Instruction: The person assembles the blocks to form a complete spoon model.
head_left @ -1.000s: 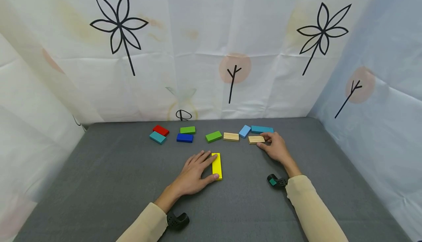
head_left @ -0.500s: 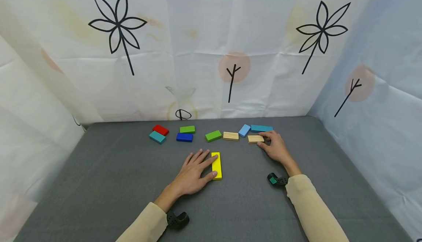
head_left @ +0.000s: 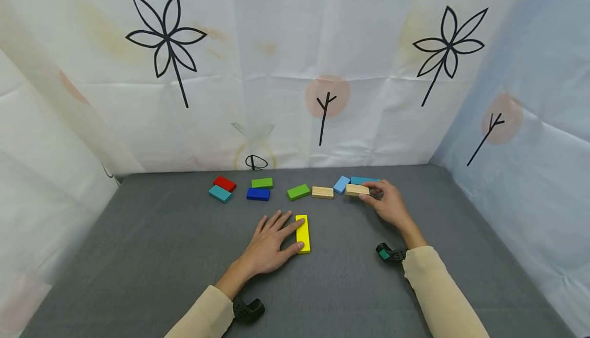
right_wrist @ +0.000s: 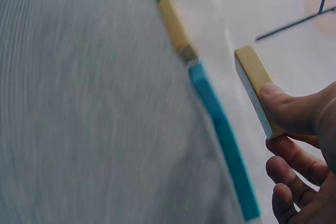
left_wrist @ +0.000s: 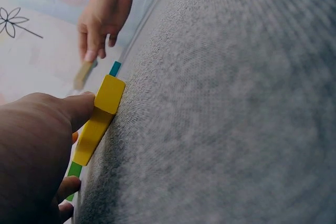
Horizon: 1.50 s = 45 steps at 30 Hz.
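My right hand (head_left: 387,204) pinches a natural wood block (head_left: 357,190) by its right end, between thumb and fingers. In the right wrist view that wooden block (right_wrist: 255,80) is held up off the table. My left hand (head_left: 267,246) lies with fingers spread and fairly straight on the table. Its index finger and thumb touch the top of a yellow block (head_left: 303,235), which lies lengthwise away from me. From the left wrist, the thumb (left_wrist: 81,109) is seen against the yellow block (left_wrist: 100,124).
Along the back of the grey table (head_left: 152,256) lie a red block (head_left: 225,183), teal block (head_left: 220,193), green blocks (head_left: 261,183), dark blue block (head_left: 258,194), second wooden block (head_left: 322,192), light blue block (head_left: 341,185) and long blue block (head_left: 364,180). A patterned cloth (head_left: 276,61) hangs behind.
The right hand has raised the wooden block from the tabletop, so it now overlaps the long blue block in the head view. The left hand and yellow block stay put.
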Motion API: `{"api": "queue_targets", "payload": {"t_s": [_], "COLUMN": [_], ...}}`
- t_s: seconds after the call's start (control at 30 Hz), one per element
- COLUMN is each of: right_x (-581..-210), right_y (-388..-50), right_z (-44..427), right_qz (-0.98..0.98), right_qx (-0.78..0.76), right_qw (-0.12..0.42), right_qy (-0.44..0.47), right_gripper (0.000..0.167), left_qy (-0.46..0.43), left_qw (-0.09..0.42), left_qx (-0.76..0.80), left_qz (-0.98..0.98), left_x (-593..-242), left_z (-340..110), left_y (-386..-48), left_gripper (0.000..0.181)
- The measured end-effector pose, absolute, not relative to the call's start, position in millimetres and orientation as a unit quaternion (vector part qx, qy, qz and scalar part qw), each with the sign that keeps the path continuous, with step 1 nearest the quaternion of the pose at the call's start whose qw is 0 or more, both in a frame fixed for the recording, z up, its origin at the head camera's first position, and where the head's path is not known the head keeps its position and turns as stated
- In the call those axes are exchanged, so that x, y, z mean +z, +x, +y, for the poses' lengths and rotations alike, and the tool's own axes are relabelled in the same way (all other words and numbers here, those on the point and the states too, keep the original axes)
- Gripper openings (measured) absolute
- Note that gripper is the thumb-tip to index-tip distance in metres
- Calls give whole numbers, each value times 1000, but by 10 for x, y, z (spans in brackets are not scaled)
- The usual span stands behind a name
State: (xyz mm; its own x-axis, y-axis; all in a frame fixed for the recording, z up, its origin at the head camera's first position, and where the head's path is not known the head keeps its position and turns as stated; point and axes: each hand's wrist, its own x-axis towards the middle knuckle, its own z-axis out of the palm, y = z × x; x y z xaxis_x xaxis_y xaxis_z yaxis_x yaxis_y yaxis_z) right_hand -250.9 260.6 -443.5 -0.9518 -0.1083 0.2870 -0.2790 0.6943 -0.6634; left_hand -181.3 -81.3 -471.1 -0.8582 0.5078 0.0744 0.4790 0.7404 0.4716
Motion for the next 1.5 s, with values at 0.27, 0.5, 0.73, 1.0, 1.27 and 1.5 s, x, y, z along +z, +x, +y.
{"api": "queue_targets", "payload": {"t_s": [0.27, 0.5, 0.73, 1.0, 1.27, 1.5], "right_x": [-4313, -4313, -4456, -4568, -4610, -4621], "right_y": [-2418, -2379, -2379, -2414, -2445, -2425], "right_z": [2289, 2034, 1827, 1643, 1477, 1419], "right_qz": [-890, -877, -872, -869, -869, -874], "right_qx": [424, 451, 458, 462, 461, 449], "right_qw": [100, 77, 51, 37, 34, 35], "right_qy": [134, 148, 166, 172, 177, 184], "right_gripper": [37, 35, 35, 33, 31, 31], "left_qy": [261, 260, 257, 258, 255, 256], "left_qw": [26, 11, 16, 18, 18, 20], "left_qx": [253, 249, 249, 249, 244, 241], "left_qz": [931, 933, 934, 933, 936, 936], "left_x": [-4709, -4719, -4725, -4722, -4715, -4723], "left_z": [-820, -816, -807, -803, -793, -802], "left_y": [-1803, -1802, -1814, -1825, -1831, -1830], "left_gripper": [57, 56, 56, 57, 56, 57]}}
